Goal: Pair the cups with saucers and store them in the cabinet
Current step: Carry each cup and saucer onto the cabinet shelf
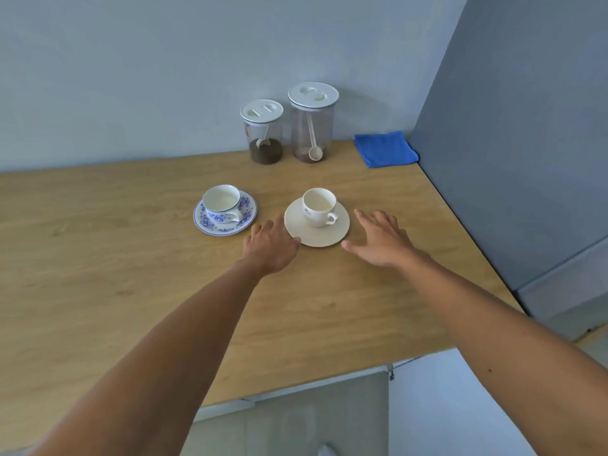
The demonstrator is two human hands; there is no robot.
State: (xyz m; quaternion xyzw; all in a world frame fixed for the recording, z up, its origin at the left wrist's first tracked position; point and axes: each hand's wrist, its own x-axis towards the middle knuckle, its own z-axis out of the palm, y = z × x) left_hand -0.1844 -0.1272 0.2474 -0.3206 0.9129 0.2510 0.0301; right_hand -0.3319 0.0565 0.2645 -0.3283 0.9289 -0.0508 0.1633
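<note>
A plain cream cup stands upright on a cream saucer near the middle of the wooden counter. To its left a blue-flowered cup sits on a matching blue-flowered saucer. My left hand lies just left of the cream saucer, its thumb at the saucer's near-left rim, fingers apart. My right hand hovers just right of that saucer, fingers spread, holding nothing. Both cups look empty.
Two clear jars with white lids stand at the back wall: a short jar with dark grounds and a tall jar with a scoop. A folded blue cloth lies by the grey panel on the right. A cabinet door shows below the counter edge.
</note>
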